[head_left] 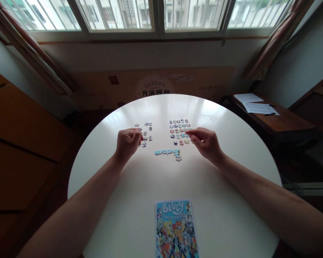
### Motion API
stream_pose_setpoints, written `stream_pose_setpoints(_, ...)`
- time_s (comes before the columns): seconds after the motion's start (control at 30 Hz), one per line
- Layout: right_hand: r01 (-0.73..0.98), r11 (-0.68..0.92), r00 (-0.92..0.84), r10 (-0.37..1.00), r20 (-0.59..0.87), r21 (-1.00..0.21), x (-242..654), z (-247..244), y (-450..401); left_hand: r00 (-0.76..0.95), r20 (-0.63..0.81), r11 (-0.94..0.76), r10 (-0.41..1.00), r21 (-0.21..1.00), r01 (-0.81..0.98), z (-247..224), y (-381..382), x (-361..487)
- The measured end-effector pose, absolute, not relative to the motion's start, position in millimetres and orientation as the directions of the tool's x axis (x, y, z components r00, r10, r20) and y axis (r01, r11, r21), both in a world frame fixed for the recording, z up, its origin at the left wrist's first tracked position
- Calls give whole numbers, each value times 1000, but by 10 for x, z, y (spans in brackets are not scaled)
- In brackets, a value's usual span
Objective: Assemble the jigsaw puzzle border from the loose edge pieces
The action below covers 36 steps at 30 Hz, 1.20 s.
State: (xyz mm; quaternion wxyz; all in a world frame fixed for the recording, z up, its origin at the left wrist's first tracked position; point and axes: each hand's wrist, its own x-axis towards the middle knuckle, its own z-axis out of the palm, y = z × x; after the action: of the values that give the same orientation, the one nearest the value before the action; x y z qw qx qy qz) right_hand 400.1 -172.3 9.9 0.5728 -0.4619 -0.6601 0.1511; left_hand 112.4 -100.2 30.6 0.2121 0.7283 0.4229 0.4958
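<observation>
Room lit from the far side by a wide window (191,16); beneath it, a white round table (134,211) serves as the working surface. Left hand (127,141): fingers curled in to a loose fist, thumb side toward the middle, over the outer edge of the scattered pieces (150,138); whether a piece sits inside, I cannot tell. Right hand (206,141): thumb and forefinger drawn close at the tips, at the near right side of the block of pieces (178,131) — too small to tell whether the tips meet or pinch a piece. Between the hands and slightly nearer the wearer, a joined strip (167,152) runs crosswise and turns down at its right end; probably set there for reach from either side. The right-hand block lies in rough rows, spaced apart, presumably so each piece can be seen singly; the left group is looser. All these pieces lie directly on the tabletop, not in any tray I can see. Nearest the wearer, the Bluey picture sheet (176,229) lies title-end away, upright to the wearer's eye — likely for reference. Farther right, a wooden side table (293,120) bears papers (261,108).
</observation>
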Motion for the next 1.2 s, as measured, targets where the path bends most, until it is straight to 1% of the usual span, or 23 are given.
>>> stream_pose_setpoints(0.1, 439, 524, 82, 786, 613, -730, 3994, 95, -1724, 151, 531, -543, 834, 738, 401, 345, -1010, 1103)
stream_pose_setpoints(0.23, 443, 517, 85, 789, 608, -732, 3988, 90, -1729, 139, 571, -570, 809, 705, 421, 421, -997, 1027)
stream_pose_setpoints(0.47, 445, 511, 89, 792, 604, -735, 3982, 78, -1732, -47, 629, -542, 776, 703, 460, 452, -987, 959)
stream_pose_setpoints(0.73, 408, 484, 111, 815, 568, -774, 3992, 55, -1713, -22, 636, -565, 771, 700, 437, 434, -1001, 1001)
stream_pose_setpoints(0.87, 399, 494, 110, 810, 576, -772, 3988, 59, -1716, -20, 677, -592, 736, 657, 466, 446, -980, 948)
stream_pose_setpoints(1.03, 394, 494, 114, 811, 574, -776, 3993, 62, -1720, -89, 733, -591, 674, 608, 531, 506, -930, 836)
stream_pose_setpoints(1.2, 407, 494, 110, 809, 578, -769, 3999, 51, -1715, -126, 731, -580, 670, 622, 527, 436, -863, 792)
